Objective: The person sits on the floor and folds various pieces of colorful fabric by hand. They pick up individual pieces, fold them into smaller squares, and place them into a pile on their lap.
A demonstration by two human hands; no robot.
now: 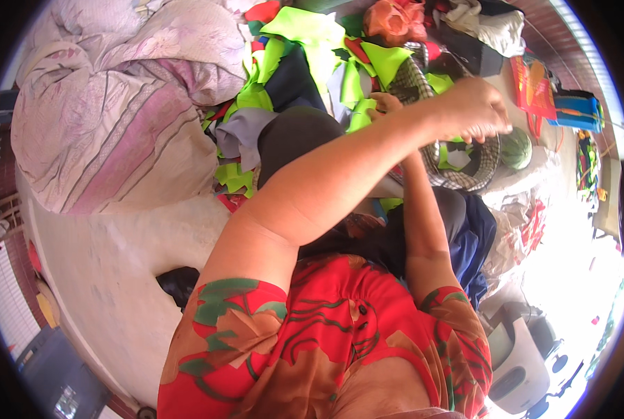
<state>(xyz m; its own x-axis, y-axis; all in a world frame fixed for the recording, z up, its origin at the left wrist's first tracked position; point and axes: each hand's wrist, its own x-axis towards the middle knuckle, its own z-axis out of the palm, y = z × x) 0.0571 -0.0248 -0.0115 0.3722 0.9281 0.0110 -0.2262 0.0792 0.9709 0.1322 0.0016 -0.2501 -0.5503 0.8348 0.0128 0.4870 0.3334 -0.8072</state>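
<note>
My left forearm crosses over my right one. My left hand is above a checked fabric basket at the right, its fingers curled downward; whatever they may hold is hidden. Behind the left forearm, my right hand is closed at the edge of a lime-green cloth scrap, beside the scrap pile. That pile of lime-green, dark, grey and red cloth pieces spreads ahead of my knees. A grey cloth piece lies by my left knee, and light scraps lie inside the basket.
Large whitish-pink sacks fill the far left. A green melon sits right of the basket, near a red bag and a blue case. A white-grey plastic chair or appliance stands at lower right. A black item lies on the floor.
</note>
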